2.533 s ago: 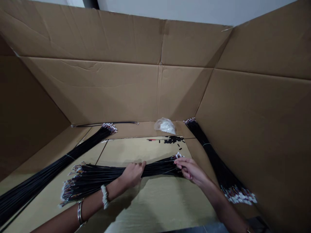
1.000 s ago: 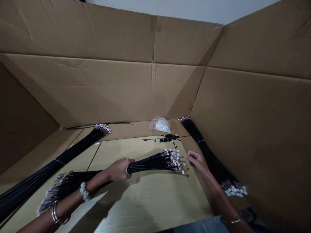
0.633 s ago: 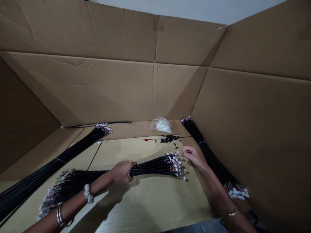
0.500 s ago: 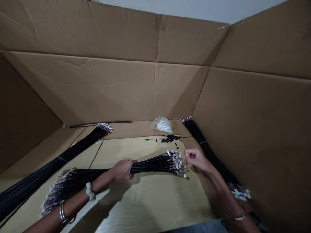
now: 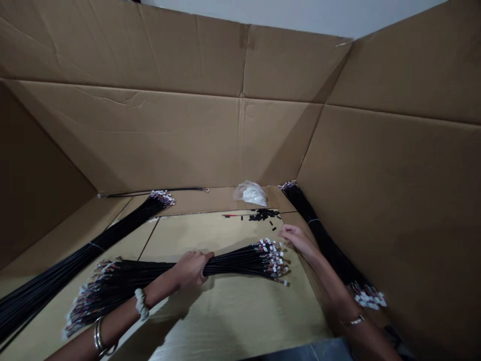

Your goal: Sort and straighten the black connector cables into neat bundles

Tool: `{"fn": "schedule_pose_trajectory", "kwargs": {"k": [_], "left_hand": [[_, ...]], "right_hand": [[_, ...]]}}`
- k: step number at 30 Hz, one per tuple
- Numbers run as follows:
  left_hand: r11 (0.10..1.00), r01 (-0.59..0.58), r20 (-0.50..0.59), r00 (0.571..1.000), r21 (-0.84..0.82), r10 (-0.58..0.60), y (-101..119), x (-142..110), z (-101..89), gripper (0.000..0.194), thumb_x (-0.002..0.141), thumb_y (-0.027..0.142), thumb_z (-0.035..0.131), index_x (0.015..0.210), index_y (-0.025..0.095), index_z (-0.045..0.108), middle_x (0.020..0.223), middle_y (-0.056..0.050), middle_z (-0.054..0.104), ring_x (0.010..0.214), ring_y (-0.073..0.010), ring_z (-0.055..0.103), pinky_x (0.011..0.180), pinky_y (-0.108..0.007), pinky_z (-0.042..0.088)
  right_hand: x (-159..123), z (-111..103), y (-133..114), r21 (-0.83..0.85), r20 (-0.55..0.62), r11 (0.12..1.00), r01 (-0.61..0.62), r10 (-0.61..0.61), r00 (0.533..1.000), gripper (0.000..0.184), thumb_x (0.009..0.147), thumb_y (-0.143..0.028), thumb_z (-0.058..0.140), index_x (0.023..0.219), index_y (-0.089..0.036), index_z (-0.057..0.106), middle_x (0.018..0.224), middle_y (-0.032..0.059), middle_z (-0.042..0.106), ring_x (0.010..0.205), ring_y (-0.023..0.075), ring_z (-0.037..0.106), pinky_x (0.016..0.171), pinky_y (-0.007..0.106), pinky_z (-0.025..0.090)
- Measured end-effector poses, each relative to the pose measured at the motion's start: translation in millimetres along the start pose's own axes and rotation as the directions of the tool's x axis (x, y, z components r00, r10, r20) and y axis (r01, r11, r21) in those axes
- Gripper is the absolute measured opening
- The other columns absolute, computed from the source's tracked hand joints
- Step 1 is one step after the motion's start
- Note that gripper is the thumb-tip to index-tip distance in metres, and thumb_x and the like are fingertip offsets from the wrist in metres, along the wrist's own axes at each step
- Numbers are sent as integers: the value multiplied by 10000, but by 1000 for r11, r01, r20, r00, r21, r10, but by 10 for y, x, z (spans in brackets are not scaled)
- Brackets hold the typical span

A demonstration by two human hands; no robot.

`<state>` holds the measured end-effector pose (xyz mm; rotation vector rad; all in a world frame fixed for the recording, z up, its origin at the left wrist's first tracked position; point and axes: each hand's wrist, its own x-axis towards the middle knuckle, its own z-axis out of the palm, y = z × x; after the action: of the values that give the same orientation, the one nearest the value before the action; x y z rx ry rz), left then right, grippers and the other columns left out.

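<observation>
My left hand (image 5: 192,268) is wrapped round the middle of a bundle of black cables (image 5: 236,261) that lies across the table. Small white connectors (image 5: 271,258) on short coloured wires fan out at the bundle's right end. The other end spreads out at the left, partly behind my left forearm. Just above and right of the connectors, my right hand (image 5: 296,238) is closed in a pinch. Something thin and pale seems to hang below its fingertips, too small to make out.
Tied cable bundles lie at the left (image 5: 112,235) and along the right wall (image 5: 319,230). Small black pieces (image 5: 263,215) are scattered at the back, near a clear bag of white parts (image 5: 252,193). Cardboard walls (image 5: 169,135) enclose the table.
My right hand has shifted slightly left and up, its fingers now in a pinch. The held bundle's connector end has dipped slightly. My left hand keeps its grip.
</observation>
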<state>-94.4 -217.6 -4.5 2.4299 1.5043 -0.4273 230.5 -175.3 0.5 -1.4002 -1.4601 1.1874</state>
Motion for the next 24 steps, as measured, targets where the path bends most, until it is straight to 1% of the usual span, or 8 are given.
{"fn": "schedule_pose_trajectory", "kwargs": {"k": [4,7,10,13,16,19,21,24], "left_hand": [[1000,-26,3,1000,-4,26,7,-7,32,480,678,200,551,1158,197,553,996,-98,725,984,-299,664,837,-349,466],[1000,-14,-13,1000,-23,14,-13,-17,0,480,683,197,546,1163,199,549,1008,-98,725,971,-290,667,830,-344,463],[1000,-4,-18,1000,-26,4,-32,-24,-52,471,680,180,538,1150,202,550,1003,-95,726,956,-284,670,822,-341,461],[999,-44,-11,999,-15,44,-19,-29,-66,457,673,186,548,1129,199,556,1013,-101,720,966,-292,665,827,-350,462],[996,-87,-13,996,-8,87,17,-35,-52,450,680,184,552,1130,187,558,1016,-112,709,984,-306,658,845,-370,462],[995,-97,2,995,-2,97,34,-30,-40,449,681,164,548,1130,172,561,1008,-122,704,988,-315,656,847,-380,462],[994,-106,20,994,-3,106,30,-16,-27,436,679,158,546,1115,171,567,993,-116,706,984,-312,658,843,-374,462],[992,-123,22,992,-7,123,25,2,12,471,668,155,556,1138,183,556,1021,-101,706,987,-300,658,840,-362,465]], "right_hand": [[90,25,87,57,101,988,-142,136,986,314,574,-410,681,547,-196,453,487,-85,329,461,62,242,446,219,129],[103,-48,183,124,211,952,-280,251,945,358,552,-396,730,605,-206,432,471,-119,297,421,35,159,436,222,62],[94,-95,284,194,286,918,-346,285,915,424,537,-407,757,619,-220,385,443,-145,247,405,25,99,431,224,30],[110,-43,311,217,299,921,-324,253,920,472,530,-439,771,606,-225,358,428,-151,220,400,25,89,430,230,25],[163,45,256,172,317,948,-268,205,926,484,546,-475,785,580,-214,379,421,-132,271,396,30,139,432,234,36],[215,78,191,134,352,976,-170,113,929,484,568,-522,789,554,-191,437,425,-107,330,412,40,209,439,225,83],[230,70,167,137,415,983,-120,53,908,481,596,-566,771,559,-175,493,424,-103,329,425,45,220,446,220,116],[235,66,142,131,540,982,-133,41,841,476,637,-606,739,632,-150,602,408,-111,297,423,52,210,447,219,141]]}}
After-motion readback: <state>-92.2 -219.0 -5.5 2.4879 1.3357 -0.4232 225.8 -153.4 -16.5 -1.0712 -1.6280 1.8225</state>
